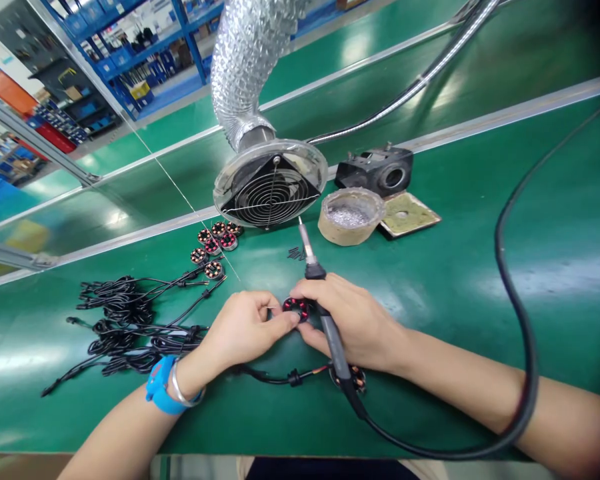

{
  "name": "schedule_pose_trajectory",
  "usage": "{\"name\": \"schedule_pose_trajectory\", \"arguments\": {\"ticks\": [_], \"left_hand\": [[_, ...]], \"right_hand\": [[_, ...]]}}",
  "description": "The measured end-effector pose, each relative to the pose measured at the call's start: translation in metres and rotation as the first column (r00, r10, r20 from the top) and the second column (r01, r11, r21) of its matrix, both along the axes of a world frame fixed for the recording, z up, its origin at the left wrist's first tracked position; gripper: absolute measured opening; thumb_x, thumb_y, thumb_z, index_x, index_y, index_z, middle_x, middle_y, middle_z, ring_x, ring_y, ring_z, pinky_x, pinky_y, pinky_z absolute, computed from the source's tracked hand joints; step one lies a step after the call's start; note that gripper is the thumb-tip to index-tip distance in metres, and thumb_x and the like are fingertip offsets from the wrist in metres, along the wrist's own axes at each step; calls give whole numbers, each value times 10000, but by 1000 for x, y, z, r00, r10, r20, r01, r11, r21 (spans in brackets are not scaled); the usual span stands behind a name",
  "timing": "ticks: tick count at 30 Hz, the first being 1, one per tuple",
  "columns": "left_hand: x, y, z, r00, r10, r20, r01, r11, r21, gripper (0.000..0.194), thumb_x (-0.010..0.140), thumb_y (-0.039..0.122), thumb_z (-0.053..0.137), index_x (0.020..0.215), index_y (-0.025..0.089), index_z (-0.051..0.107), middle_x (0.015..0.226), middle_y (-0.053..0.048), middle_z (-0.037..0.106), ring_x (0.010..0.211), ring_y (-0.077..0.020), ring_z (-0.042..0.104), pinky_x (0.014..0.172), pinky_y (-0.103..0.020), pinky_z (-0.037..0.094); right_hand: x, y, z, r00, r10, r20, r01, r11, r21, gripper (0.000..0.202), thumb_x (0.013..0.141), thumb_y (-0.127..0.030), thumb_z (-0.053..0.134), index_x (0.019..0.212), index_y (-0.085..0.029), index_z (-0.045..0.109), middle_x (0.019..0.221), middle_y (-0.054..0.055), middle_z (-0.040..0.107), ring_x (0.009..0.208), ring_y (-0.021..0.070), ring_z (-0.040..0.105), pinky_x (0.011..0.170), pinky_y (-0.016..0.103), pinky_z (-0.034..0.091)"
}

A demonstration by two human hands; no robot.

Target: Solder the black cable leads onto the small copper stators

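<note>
My right hand [353, 320] is closed around a soldering iron [336, 340], whose tip points up and away from me. The fingertips of that hand also steady a small round motor stator [296, 308] with red windings. From the other side my left hand [250, 327] pinches the stator, its thumb on the rim; a thin pale strand shows by its index finger, too small to identify. Below my right hand, another stator [359, 380] with copper windings lies on the bench, partly hidden by the iron. A black cable [275, 379] with coloured wire ends runs up to it.
A fume extractor [270, 190] hangs over the bench. Right of it stand a round solder tub [353, 217], a sponge tray [410, 213] and a black iron holder [375, 170]. Several stators [213, 247] and bundled black cables [125, 320] lie left. The iron's cord [517, 300] loops right.
</note>
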State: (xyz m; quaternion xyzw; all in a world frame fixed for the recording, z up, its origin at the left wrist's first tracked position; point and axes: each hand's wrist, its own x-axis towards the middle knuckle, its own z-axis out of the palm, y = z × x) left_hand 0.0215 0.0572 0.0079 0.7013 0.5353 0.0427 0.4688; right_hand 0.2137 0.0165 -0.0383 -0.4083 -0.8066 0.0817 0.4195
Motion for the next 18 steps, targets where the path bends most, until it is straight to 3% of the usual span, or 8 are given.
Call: {"name": "schedule_pose_trajectory", "arguments": {"ticks": [5,9,11,15,18], "left_hand": [[5,0,-3,984,100,147,-74,981,-178,269,720,384,632,605,164,528,494,80,367,475,-64,253,460,-218,179],[-1,4,2,974,58,220,22,938,-345,267,663,338,672,557,159,505,476,80,373,463,-54,244,459,-220,181],[-3,3,3,978,41,204,21,955,-294,298,687,385,702,607,159,524,478,94,341,465,-56,229,456,-219,170],[-2,-1,-3,992,36,125,-27,997,-72,363,698,487,745,789,162,610,492,116,262,480,-65,194,460,-223,138],[-1,0,-6,990,11,143,-1,998,-67,343,765,486,684,777,148,627,509,95,320,493,-68,228,468,-224,154]], "right_hand": [[-1,-1,-1,1000,-24,2,24,1000,8,308,780,-123,526,1075,-197,475,832,59,608,738,200,572,638,309,516],[3,2,0,996,-75,-53,77,997,31,295,783,-148,573,1060,-194,485,819,46,592,716,189,554,636,301,516],[4,3,1,991,-95,-89,99,995,33,298,798,-170,599,1069,-196,480,849,46,597,729,184,568,654,298,523],[4,0,3,984,-92,-151,88,996,-31,313,813,-228,639,1077,-206,473,866,29,596,732,164,599,643,269,526],[3,-2,2,978,-82,-194,66,994,-86,335,801,-216,663,1077,-211,473,874,15,597,740,148,608,655,251,523]]}}
